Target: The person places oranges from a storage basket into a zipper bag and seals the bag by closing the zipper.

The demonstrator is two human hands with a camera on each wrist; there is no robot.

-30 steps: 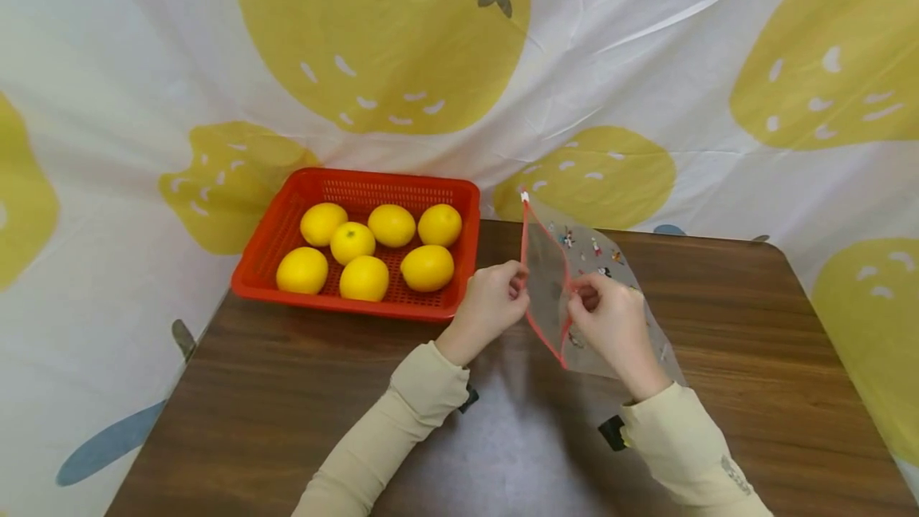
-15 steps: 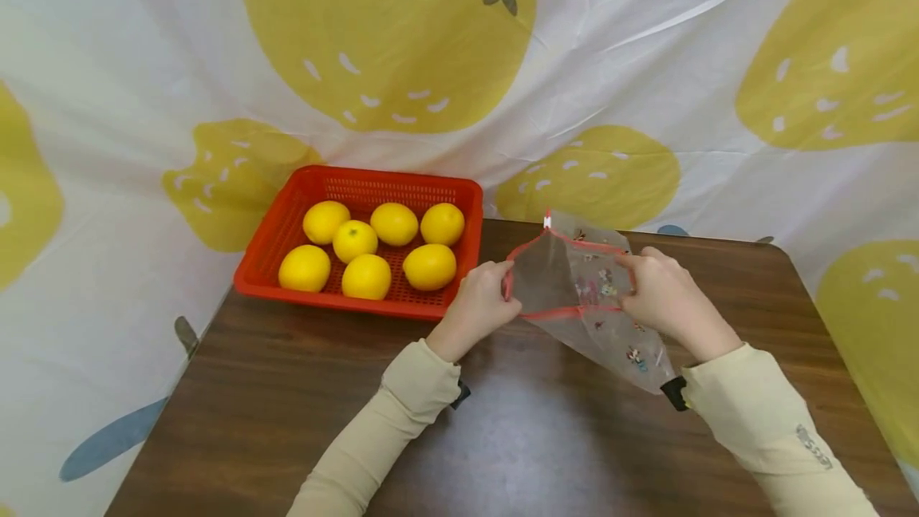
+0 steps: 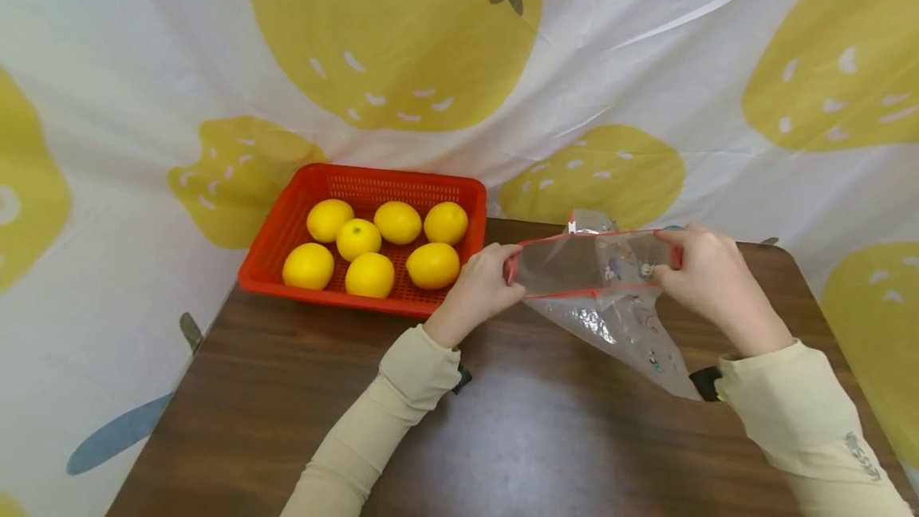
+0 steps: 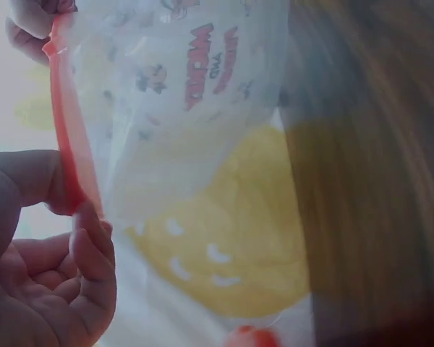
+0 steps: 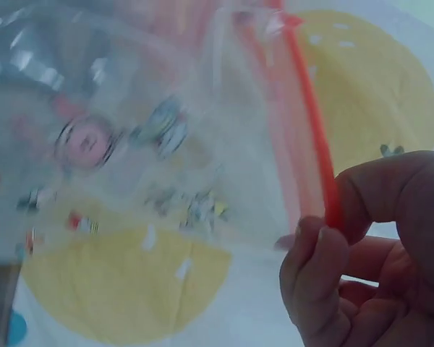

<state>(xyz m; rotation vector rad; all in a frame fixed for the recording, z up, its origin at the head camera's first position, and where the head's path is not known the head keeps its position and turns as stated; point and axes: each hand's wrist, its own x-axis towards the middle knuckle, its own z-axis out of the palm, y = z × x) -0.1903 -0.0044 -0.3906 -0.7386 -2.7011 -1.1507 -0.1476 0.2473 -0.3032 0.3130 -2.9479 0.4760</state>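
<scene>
Clear zip bag (image 3: 610,294) held up above table (image 3: 287,421), at 3 o'clock of red basket (image 3: 283,230). Left hand (image 3: 477,294) and right hand (image 3: 707,282) each pinching an end of the red rim. Risk: thin rim slipping out, mouth collapsing shut.

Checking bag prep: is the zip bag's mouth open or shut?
Open. The bag has its two red rims apart, left hand and right hand each pinching one end.
</scene>
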